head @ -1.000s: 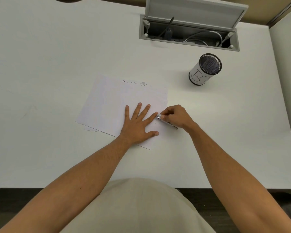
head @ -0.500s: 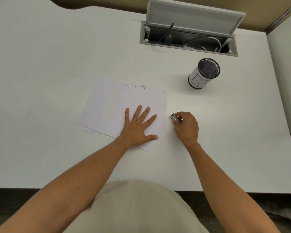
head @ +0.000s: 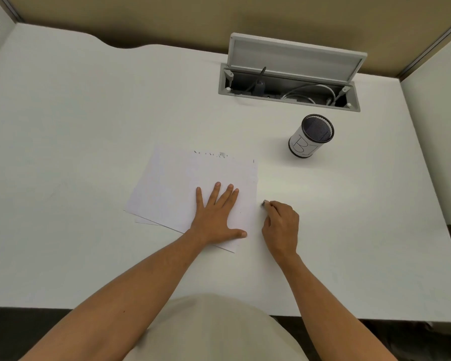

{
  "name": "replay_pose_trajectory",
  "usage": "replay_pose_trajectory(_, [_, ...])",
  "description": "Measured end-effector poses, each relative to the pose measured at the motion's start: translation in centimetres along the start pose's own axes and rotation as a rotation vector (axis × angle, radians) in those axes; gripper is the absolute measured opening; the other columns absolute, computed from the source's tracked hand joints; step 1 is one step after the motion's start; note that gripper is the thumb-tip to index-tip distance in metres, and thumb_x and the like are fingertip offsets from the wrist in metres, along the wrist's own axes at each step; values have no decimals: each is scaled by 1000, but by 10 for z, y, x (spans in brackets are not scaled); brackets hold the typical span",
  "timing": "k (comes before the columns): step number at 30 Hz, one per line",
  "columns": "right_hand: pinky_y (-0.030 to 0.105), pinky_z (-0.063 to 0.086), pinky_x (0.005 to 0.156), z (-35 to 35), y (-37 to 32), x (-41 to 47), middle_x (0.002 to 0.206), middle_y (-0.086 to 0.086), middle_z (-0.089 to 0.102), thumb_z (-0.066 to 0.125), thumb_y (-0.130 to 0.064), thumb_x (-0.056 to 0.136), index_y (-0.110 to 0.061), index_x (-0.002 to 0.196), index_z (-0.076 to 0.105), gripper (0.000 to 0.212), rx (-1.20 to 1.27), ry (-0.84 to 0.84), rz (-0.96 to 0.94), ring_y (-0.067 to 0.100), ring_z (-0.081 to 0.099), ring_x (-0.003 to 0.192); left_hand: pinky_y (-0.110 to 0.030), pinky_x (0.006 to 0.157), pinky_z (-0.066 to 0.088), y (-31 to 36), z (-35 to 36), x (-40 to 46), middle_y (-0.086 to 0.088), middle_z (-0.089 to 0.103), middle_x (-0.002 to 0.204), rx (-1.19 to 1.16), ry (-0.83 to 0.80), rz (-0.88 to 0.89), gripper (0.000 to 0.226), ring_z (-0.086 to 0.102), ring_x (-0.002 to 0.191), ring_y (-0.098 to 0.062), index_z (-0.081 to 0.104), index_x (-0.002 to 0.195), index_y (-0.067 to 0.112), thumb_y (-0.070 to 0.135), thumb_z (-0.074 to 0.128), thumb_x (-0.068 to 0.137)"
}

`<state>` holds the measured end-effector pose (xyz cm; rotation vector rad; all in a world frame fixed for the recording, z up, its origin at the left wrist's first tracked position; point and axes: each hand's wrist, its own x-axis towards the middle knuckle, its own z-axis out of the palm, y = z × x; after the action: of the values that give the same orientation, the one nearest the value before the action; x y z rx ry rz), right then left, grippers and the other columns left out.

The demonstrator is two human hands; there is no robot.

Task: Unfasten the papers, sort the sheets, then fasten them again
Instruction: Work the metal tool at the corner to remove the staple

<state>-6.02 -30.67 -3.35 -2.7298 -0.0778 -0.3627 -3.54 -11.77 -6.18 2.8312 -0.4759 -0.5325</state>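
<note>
Metal clip [head: 264, 203], pinched in the right hand [head: 281, 225], now sits clear of the papers [head: 182, 188]; spread left hand [head: 216, 214] pins them: unfastened.

White papers [head: 182, 183] — black mesh cup [head: 311, 136]

The person appears as 2 bare forearms and 2 bare hands. Left hand [head: 215, 218]: 5 digits visible, nails short, no ring or watch. Right hand [head: 281, 225]: seen from the back, no ring or watch. No sleeves reach the forearms. A plain beige garment [head: 214, 332] covers the torso, without print or buttons.
</note>
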Motion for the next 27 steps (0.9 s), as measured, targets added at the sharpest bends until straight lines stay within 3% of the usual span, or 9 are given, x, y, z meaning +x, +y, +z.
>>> replay_pose_trajectory(8, [46, 52, 84, 1, -4, -11, 106, 18, 69, 58, 21, 68, 5, 111, 67, 47, -2, -28, -5, 38, 65, 96, -60, 108, -26, -1, -1, -1, 9, -13, 164, -46, 41, -4, 106, -28, 146, -16, -16, 153, 31, 87, 30, 75])
replay_pose_trajectory(18, [50, 48, 98, 2, -8, -21, 116, 20, 66, 72, 5, 72, 1, 110, 68, 38, -44, -123, -118, 36, 61, 111, -59, 107, -27, 0, -1, -1, 8, -14, 164, -54, 37, -6, 105, -24, 148, -19, -22, 150, 33, 86, 32, 77])
replay_pose_trajectory(22, [54, 37, 107, 2, -5, -14, 126, 18, 61, 73, -7, 78, -2, 119, 63, 43, -26, -216, -132, 36, 56, 120, -59, 109, -26, -3, -1, -2, 9, -12, 164, -67, 48, 13, 103, -22, 148, -18, -18, 152, 32, 85, 32, 79])
replay_pose_trajectory(27, [48, 14, 119, 0, -3, -2, 138, 11, 53, 71, -21, 82, -12, 137, 49, 61, -26, -363, -152, 29, 43, 133, -59, 115, -16, -8, -6, -3, 11, -2, 165, -86, 43, 35, 98, -14, 151, -15, -12, 154, 32, 77, 37, 84])
